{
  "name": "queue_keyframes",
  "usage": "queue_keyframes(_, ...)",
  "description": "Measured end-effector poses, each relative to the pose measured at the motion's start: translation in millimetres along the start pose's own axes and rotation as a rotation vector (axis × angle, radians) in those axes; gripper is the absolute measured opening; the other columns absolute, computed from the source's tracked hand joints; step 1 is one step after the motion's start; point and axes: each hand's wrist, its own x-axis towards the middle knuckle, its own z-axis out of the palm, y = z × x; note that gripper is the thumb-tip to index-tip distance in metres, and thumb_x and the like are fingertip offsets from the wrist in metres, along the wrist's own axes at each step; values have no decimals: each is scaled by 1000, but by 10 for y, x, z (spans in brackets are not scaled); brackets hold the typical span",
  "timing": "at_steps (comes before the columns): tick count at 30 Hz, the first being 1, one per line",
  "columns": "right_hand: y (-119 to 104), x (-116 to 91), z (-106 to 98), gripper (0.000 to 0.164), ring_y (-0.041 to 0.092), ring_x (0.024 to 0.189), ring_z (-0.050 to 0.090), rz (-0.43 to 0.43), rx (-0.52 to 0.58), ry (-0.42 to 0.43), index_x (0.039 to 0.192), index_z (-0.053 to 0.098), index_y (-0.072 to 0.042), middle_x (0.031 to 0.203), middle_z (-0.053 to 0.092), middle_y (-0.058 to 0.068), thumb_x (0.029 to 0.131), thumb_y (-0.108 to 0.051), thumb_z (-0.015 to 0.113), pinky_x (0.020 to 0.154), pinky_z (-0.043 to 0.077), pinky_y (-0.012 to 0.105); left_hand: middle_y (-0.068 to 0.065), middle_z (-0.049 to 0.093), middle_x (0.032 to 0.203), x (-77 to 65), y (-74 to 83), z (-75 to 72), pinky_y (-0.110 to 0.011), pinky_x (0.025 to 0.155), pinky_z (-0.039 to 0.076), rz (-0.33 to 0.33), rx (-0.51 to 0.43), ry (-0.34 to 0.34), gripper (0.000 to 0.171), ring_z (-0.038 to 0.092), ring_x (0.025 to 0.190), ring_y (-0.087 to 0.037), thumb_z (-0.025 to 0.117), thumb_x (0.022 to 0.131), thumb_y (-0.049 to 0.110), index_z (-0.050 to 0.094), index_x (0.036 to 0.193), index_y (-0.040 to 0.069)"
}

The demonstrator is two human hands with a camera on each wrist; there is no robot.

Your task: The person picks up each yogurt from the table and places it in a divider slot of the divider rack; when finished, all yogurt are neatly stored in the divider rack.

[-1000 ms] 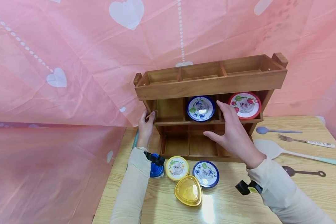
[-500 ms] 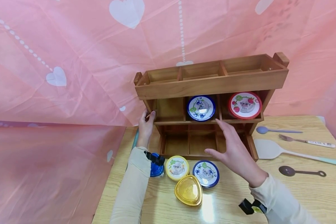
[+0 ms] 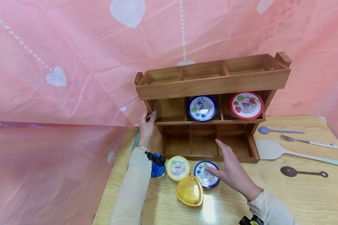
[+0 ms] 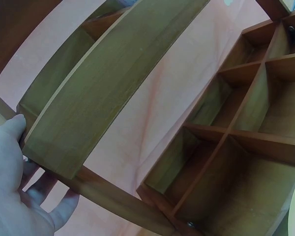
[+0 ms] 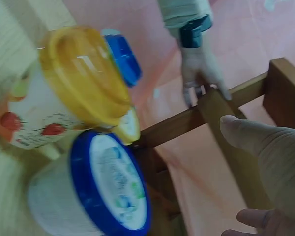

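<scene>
My left hand [image 3: 146, 129] grips the left end of a three-tier wooden rack [image 3: 214, 89], its thumb at the middle tier's edge and fingers round the side bar. The right hand [image 3: 235, 173], thumb and fingers spread apart, is over a blue-lidded tub [image 3: 209, 183] on the table; the thumb overlaps its lid in the head view. Beside that tub stand a yellow-lidded tub [image 3: 178, 168], a jar with a translucent amber lid [image 3: 189, 191] and a blue-capped container [image 3: 156, 168] partly behind the left wrist. The middle tier holds another blue-lidded tub [image 3: 202, 108] and a red-lidded tub [image 3: 246, 105].
Right of the rack lie a blue-grey spoon [image 3: 264, 130], a fork [image 3: 288, 138], a white spatula [image 3: 270, 149] and a dark spoon [image 3: 289, 171] on the wooden table [image 3: 298, 200]. A pink cloth [image 3: 81, 93] with white hearts hangs behind.
My right hand has moved down from the rack's middle tier toward the blue-lidded tub on the table. The left hand keeps its grip on the rack.
</scene>
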Motion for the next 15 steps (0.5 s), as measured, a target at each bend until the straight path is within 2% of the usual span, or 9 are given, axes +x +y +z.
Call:
queue_keyframes(10,212,-98,223,107,50,134,38,34,1,-16,154,18,-1,150,31,30,77,-34,85,105,37,66,-12,51,147,26,-9,-4,-42,114,39,-24,-6,-9,50,48,135,-28,55,102,30,45,148,15)
queue_keyframes(15,301,-135,305,109,52,133,37,22,13,-14,154,18,0,148,32,33,75,-33,86,106,35,67,-11,52,145,9,-5,-4,-41,114,39,-8,-6,-7,50,49,134,-28,56,101,33,46,147,17)
